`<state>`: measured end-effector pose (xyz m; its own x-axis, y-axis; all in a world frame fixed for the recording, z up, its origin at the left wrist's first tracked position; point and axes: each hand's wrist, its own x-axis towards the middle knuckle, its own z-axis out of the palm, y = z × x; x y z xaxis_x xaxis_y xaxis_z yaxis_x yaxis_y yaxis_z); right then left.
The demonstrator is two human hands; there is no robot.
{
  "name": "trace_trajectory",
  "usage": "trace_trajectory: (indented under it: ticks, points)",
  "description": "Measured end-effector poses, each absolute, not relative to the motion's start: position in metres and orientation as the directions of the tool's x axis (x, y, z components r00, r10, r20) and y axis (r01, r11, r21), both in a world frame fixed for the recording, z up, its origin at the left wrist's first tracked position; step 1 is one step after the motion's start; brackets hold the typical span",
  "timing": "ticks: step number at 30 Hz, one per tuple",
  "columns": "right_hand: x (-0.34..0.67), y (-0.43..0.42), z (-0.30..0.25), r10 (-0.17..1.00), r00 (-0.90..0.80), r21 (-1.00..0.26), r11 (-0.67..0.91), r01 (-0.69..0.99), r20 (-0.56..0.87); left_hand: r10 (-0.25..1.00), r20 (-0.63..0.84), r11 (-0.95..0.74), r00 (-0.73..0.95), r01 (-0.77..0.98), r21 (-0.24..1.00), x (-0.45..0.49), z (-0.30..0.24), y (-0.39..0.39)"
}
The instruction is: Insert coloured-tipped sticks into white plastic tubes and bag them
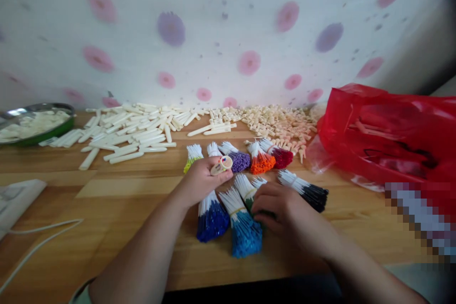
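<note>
My left hand point(199, 180) is closed around a short cream-coloured pen barrel point(221, 165), its round end facing me with small coloured tips showing in it. My right hand point(281, 206) has its fingers curled at the dark green ends of a bundle of white-stemmed pen refills point(245, 187); whatever is between the fingertips is hidden. Nearest me lie a light blue bundle point(245, 235) and a dark blue bundle point(213, 218). A black bundle point(313, 194) lies beyond my right hand. Behind are purple point(240, 161), orange point(262, 162), red point(283, 157) and yellow point(188, 164) bundles.
Long cream tubes point(135, 128) are heaped at the back left, beside a metal dish point(67, 126) of pale pieces. Small beige parts point(281, 121) form a pile at the back. A red plastic bag point(384, 137) stands right. A white cable point(42, 237) crosses the left side.
</note>
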<state>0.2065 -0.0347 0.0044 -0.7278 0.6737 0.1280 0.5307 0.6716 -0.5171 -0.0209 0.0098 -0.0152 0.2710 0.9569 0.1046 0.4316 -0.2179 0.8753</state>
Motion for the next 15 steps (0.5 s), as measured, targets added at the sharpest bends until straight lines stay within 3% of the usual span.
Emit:
trace_trajectory:
  ticks: [3,6,15]
  points:
    - [0.204,-0.051,0.003,0.691,-0.721,-0.431,0.664,0.611,0.042,0.866,-0.043,-0.222,0.498,0.461,0.859,-0.021,-0.011,0.007]
    - [0.198,-0.061,0.0,0.738,-0.673,-0.375,0.637,0.673,0.044,0.757,-0.131,-0.284,0.64,0.503,0.816,-0.017,-0.01,0.003]
    - [0.184,-0.065,-0.006,0.678,-0.718,-0.242,0.731,0.637,0.158,0.741,-0.239,-0.184,0.628,0.531,0.827,-0.014,-0.016,0.001]
